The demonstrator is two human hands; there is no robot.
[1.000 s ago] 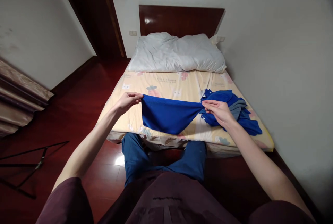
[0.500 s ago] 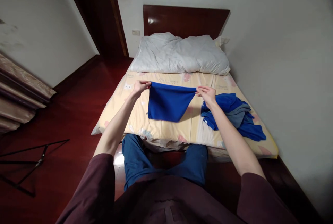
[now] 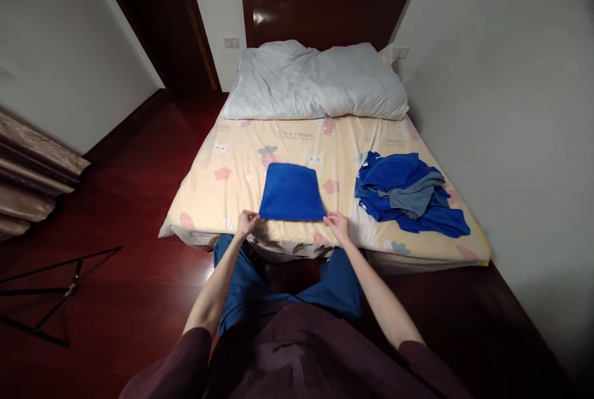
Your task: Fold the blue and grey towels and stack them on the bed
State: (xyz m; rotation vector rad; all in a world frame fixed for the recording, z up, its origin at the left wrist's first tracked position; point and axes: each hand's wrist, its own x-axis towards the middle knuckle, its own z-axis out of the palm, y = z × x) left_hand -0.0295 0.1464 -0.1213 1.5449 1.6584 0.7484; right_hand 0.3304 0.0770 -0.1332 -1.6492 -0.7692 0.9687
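A bright blue cloth [image 3: 291, 192] lies flat on the yellow patterned bed sheet [image 3: 232, 182], near the bed's foot edge. My left hand [image 3: 247, 223] pinches its near left corner. My right hand [image 3: 337, 226] pinches its near right corner. Both hands rest on the sheet with fingers closed on the cloth's edge. To the right lies a heap of blue and grey cloths [image 3: 408, 192], apart from both hands.
A white rumpled duvet [image 3: 315, 80] covers the head of the bed under a dark wooden headboard [image 3: 325, 12]. The right wall runs close beside the bed. Dark red wood floor lies left, with a black folding stand [image 3: 41, 300]. My blue trouser legs touch the bed's foot.
The cloth was held stretched in the air between both hands. It now lies flat on the sheet, and both hands have come back to its near edge.
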